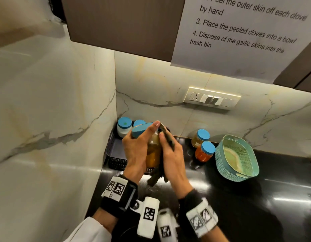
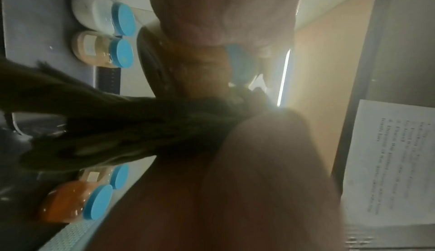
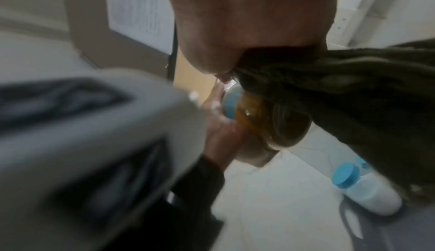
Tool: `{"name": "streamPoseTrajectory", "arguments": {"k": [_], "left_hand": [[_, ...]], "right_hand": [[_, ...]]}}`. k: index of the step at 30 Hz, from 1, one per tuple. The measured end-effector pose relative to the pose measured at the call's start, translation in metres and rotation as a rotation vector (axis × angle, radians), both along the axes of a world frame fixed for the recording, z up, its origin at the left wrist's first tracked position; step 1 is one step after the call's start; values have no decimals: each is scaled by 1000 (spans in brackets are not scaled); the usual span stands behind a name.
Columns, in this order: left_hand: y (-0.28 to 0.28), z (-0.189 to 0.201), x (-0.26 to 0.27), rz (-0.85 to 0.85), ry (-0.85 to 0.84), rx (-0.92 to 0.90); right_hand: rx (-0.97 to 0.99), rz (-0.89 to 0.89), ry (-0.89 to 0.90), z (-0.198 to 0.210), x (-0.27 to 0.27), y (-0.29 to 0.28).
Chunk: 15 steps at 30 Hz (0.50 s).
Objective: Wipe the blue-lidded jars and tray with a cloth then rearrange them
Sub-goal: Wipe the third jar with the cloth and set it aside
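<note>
My left hand (image 1: 135,147) grips an amber jar (image 1: 153,152) with a blue lid (image 1: 139,129), held tilted above the dark tray (image 1: 116,149). My right hand (image 1: 170,154) holds a dark olive cloth (image 1: 166,137) pressed against the jar's right side; the cloth's tail hangs below (image 1: 153,178). In the tray's far corner stand a white-filled jar (image 1: 124,126) and another blue-lidded jar (image 1: 139,122). A pale jar (image 1: 201,137) and an orange-red jar (image 1: 205,151) stand on the black counter to the right. The left wrist view shows the cloth (image 2: 117,128) and the tray jars (image 2: 103,18).
A teal woven basket (image 1: 236,158) sits on the black counter (image 1: 255,198) at the right. Marble walls close the corner at left and behind. A switch plate (image 1: 212,98) is on the back wall, and a paper notice (image 1: 238,32) hangs from the cabinet.
</note>
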<state>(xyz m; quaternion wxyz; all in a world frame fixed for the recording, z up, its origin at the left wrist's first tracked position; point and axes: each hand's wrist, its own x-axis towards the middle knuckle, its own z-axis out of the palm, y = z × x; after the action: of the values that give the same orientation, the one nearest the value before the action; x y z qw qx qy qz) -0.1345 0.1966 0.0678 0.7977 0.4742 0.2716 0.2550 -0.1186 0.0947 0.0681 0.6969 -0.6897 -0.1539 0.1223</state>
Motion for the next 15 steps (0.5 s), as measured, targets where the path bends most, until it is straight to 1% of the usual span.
{"name": "streamPoseTrajectory", "arguments": {"k": [2,4,6,7,9,11,13,14,15], "left_hand": [[5,-4,2,45,40,-54],[4,-5,2,71,60,-68],[-3,-4,-1,53,53,-52],[-8,-3,-3,24,42,-41],[-12,-2,-8,-78,36,-29],[-3,-3,-12,-226,28,22],[12,2,-12,-397,17,75],[17,5,-10,-478,7,89],[19,8,-8,-525,-15,103]], "right_hand": [[10,45,-123,-19,-19,-1],[-81,44,-297,-34,-23,-3],[-142,39,-408,-38,-17,-7],[-134,44,-411,-37,-11,-10],[-107,62,-304,-26,5,-22],[-95,83,-184,-11,23,-39],[-63,149,-80,3,38,-57],[-62,186,-45,10,41,-60],[-77,212,-46,14,42,-61]]}}
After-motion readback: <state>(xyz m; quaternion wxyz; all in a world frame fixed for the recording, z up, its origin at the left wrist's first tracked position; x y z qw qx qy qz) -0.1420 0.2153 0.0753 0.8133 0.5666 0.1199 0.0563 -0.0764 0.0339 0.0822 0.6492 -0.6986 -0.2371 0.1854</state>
